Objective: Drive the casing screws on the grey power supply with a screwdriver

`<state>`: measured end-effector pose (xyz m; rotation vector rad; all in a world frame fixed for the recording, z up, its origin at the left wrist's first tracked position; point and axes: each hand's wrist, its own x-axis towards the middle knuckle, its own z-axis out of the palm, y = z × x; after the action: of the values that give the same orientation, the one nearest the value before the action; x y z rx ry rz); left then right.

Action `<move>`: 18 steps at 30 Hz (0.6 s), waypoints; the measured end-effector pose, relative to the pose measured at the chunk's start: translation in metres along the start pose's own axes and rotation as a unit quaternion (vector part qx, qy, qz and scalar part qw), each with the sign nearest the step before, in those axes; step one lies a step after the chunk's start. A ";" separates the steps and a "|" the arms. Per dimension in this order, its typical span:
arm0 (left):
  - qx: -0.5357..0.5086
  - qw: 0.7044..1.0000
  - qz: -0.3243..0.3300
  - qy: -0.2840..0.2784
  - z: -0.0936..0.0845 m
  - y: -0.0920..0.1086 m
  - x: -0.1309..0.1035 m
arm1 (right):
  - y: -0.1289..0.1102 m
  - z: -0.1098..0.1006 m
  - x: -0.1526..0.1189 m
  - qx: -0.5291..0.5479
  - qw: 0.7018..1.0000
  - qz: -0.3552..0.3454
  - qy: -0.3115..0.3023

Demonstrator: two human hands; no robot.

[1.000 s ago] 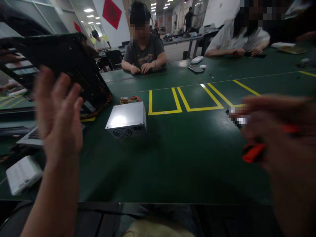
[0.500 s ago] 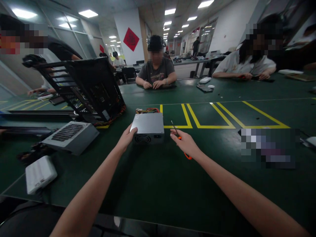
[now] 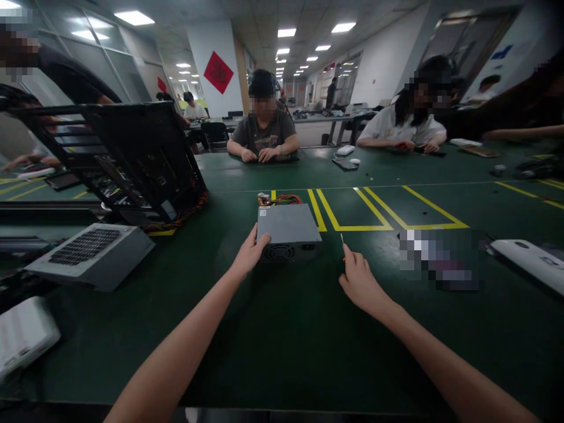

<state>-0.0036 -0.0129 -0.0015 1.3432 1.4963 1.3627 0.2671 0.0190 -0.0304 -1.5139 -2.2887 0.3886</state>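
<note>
A grey metal power supply unit (image 3: 291, 223) sits on the green table with its fan grille and socket facing me. Colored cables (image 3: 286, 200) bunch behind its far edge. My left hand (image 3: 253, 252) grips its left edge, thumb on the top face. To the right of the unit, apart from it, my right hand (image 3: 359, 275) is closed around a screwdriver (image 3: 342, 239) with a thin shaft pointing up and away; only a bit of its orange handle shows.
At left are an open black computer case (image 3: 145, 158), another power supply (image 3: 99, 249) and a white box (image 3: 26, 338). A blurred-out item (image 3: 440, 258) and a white device (image 3: 533, 261) lie at right. People sit across the table.
The view has turned to the right. The power supply sits angled differently under my left hand. My right hand has turned over the screwdriver, hiding most of its orange handle.
</note>
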 end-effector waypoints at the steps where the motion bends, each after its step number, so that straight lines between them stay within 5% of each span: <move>1: -0.001 1.000 -0.005 0.000 0.002 0.001 -0.002 | 0.000 -0.001 -0.004 -0.013 1.000 -0.004 0.003; 8: 0.051 0.998 -0.004 -0.026 0.000 -0.007 -0.012 | 0.006 -0.019 -0.027 -0.063 0.998 0.014 0.015; 12: 0.268 0.954 0.102 0.092 -0.011 -0.009 -0.038 | 0.008 -0.034 -0.049 -0.056 0.995 0.050 0.065; 13: 0.331 0.929 0.146 0.077 -0.011 -0.007 -0.045 | 0.008 -0.036 -0.055 -0.036 0.995 0.048 0.079; 15: 0.422 0.881 0.211 -0.047 -0.008 -0.004 -0.055 | 0.006 -0.038 -0.064 0.012 0.994 0.043 0.099; 18: 0.484 0.845 0.205 -0.100 0.001 -0.002 -0.060 | -0.001 -0.036 -0.073 0.072 0.992 0.032 0.099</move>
<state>0.0099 -0.0705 -0.0121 2.4527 1.8960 0.5834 0.3082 -0.0482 -0.0092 -1.4871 -2.0194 0.3924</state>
